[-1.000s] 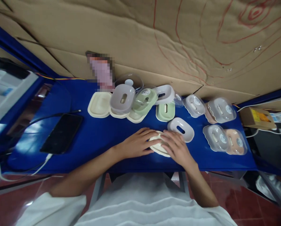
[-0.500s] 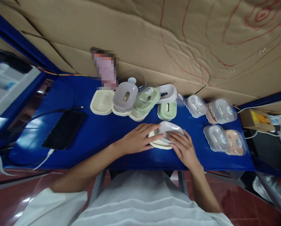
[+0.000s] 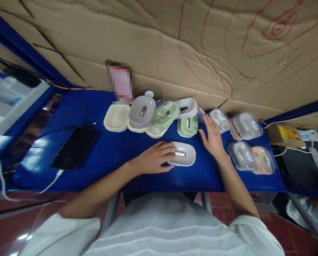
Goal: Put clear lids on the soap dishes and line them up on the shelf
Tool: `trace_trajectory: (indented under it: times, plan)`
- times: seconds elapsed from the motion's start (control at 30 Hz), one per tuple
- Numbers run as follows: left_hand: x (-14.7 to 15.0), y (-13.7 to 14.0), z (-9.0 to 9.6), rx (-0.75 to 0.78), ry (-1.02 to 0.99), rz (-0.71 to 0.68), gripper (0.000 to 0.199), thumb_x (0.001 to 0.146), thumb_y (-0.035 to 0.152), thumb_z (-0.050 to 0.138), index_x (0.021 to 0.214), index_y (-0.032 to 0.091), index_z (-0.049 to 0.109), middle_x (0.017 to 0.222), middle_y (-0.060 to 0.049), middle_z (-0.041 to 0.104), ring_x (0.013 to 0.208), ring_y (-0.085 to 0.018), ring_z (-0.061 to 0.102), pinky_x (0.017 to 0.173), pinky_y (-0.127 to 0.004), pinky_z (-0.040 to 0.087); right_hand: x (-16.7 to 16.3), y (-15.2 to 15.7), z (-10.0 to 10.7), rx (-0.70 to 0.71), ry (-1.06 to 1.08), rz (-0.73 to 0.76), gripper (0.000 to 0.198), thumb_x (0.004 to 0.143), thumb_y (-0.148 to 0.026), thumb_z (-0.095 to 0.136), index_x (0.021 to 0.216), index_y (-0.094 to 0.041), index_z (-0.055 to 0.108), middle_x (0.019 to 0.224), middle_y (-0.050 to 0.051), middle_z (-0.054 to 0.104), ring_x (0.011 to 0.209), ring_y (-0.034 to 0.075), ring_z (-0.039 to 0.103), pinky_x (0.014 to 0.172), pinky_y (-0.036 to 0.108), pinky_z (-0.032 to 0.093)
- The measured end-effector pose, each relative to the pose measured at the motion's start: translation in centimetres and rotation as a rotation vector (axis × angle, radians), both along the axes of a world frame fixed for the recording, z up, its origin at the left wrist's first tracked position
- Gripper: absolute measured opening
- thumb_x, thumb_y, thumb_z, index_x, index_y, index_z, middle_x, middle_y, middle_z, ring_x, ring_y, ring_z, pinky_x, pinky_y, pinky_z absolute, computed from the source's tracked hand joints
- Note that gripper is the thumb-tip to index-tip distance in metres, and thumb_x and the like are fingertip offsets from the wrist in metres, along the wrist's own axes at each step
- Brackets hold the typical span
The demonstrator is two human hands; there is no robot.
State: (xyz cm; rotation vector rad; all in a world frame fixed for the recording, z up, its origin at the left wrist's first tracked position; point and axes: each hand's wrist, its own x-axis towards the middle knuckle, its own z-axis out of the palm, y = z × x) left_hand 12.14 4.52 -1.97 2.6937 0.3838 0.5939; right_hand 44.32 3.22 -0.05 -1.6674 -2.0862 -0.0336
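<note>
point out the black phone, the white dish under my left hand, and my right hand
black phone (image 3: 75, 147), head view, middle of its dark screen
white dish (image 3: 184, 154), head view, top near its slot
right hand (image 3: 213, 137), head view, back of the hand

You can read no words or numbers here. The round stickers on the clear lids (image 3: 245, 125) at your right are too small to make out, the print on the yellow-faced box (image 3: 286, 134) is blurred, and the cardboard (image 3: 228, 46) bears only red drawn lines.
</note>
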Motion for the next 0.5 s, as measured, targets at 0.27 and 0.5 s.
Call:
trace_trajectory:
  times: [0.27,0.5]
  plan:
    - [-0.3,0.4,0.2,-0.004,-0.041,0.048,0.024,0.099,0.032,0.070,0.119,0.019,0.075,0.133,-0.013,0.072,0.129,-0.029,0.066,0.113,-0.046,0.054,1.3,3.7,-0.7,0.067,0.012,-0.153,0.041,0.111,-0.049,0.044,0.121,-0.023,0.076,0.122,0.013,0.076,0.122,0.031,0.066,0.115,0.055,0.044]
    - [-0.5,0.4,0.3,-0.155,-0.074,0.076,0.027,0.094,0.028,0.077,0.119,0.021,0.077,0.164,-0.019,0.047,0.154,-0.037,0.047,0.126,-0.056,0.045,1.6,3.9,-2.3,-0.053,0.182,-0.046,0.075,0.098,-0.071,0.063,0.152,-0.020,0.054,0.145,0.019,0.062,0.137,0.034,0.058,0.118,0.055,0.045]
